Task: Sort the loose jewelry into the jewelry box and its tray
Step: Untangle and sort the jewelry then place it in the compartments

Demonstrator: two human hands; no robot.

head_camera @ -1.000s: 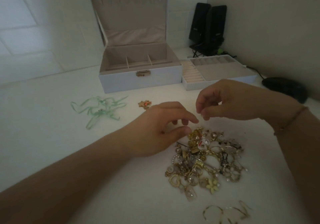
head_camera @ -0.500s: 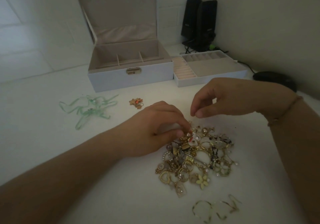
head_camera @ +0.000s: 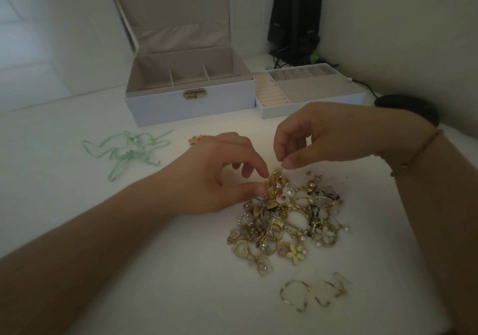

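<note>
A tangled pile of gold jewelry (head_camera: 289, 221) lies on the white table in front of me. My left hand (head_camera: 217, 177) pinches a gold piece at the pile's upper left edge between thumb and forefinger. My right hand (head_camera: 320, 135) hovers just above the pile's top, thumb and forefinger pinched together on something too small to make out. The white jewelry box (head_camera: 188, 107) stands open behind, lid up, with its removable tray (head_camera: 310, 102) set beside it on the right. A thin gold chain (head_camera: 313, 293) lies apart, below the pile.
A green ribbon-like necklace (head_camera: 129, 151) lies at the left, and a small star-shaped piece (head_camera: 194, 139) sits behind my left hand. Two black speakers (head_camera: 294, 21) stand in the back corner. A dark mouse (head_camera: 408, 107) rests at the right by the wall.
My left hand's fingers have closed onto a piece at the pile's edge. My right hand has dropped closer to the pile. The view has shifted slightly.
</note>
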